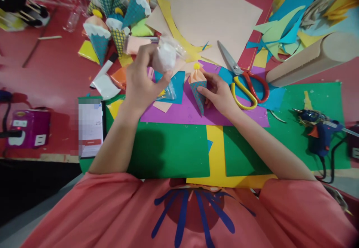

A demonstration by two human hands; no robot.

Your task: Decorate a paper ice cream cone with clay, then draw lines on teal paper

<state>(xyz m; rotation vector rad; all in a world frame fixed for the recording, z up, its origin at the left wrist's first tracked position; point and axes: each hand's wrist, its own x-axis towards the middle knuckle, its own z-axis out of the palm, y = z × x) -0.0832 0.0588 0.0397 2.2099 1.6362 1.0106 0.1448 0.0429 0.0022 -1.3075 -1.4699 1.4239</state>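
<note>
My left hand [143, 76] is raised over the work area, its fingers closed round a clear plastic packet of white material [167, 55]; what the white stuff is I cannot make out. In my right hand [217, 92] is a small craft ice cream cone [198, 91], point down, pinched between thumb and fingers. Its cone is teal with a dark grid, the top is peach, and a yellow ball sits at the tip. Beneath both hands lies a purple foam sheet [179, 115]. Between them a small clear bag [169, 92] with yellow bits rests on a blue piece.
Scissors [237, 68] lie open right of my right hand. A glue gun [319, 135] with a cord is at far right, near a peach roll [311, 59]. Several finished cones [97, 36] stand at upper left. A phone [91, 128] lies by my left forearm.
</note>
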